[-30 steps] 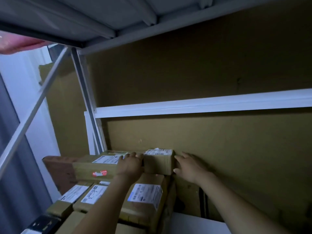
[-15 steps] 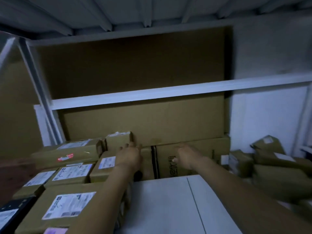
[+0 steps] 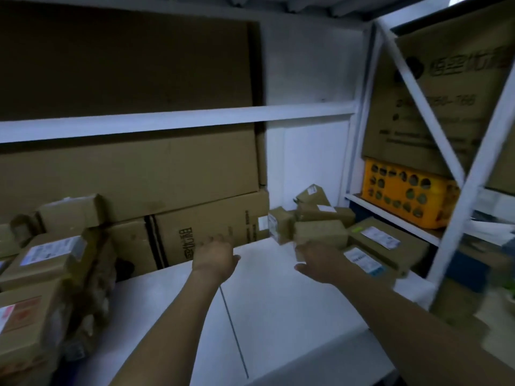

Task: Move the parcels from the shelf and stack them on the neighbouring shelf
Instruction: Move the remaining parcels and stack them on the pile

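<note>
Brown cardboard parcels with white labels are stacked at the left (image 3: 47, 263) of the white shelf board (image 3: 278, 302). A loose heap of parcels (image 3: 320, 229) lies at the board's right rear corner, with flat labelled ones (image 3: 387, 240) beside it. My left hand (image 3: 216, 259) hovers empty over the middle of the board, fingers relaxed. My right hand (image 3: 320, 260) is spread open just in front of the nearest box of the heap, holding nothing. Whether it touches that box I cannot tell.
Large flattened cartons (image 3: 133, 174) line the back wall behind a white crossbar (image 3: 178, 119). White diagonal braces (image 3: 434, 129) and an upright bound the right side. Beyond them stand an orange perforated crate (image 3: 407, 199) and a big printed carton (image 3: 446, 87).
My view has swung from the left stack to the right. Both hands left the small box placed on the left stack and moved, empty, across the board towards the right-hand heap.
</note>
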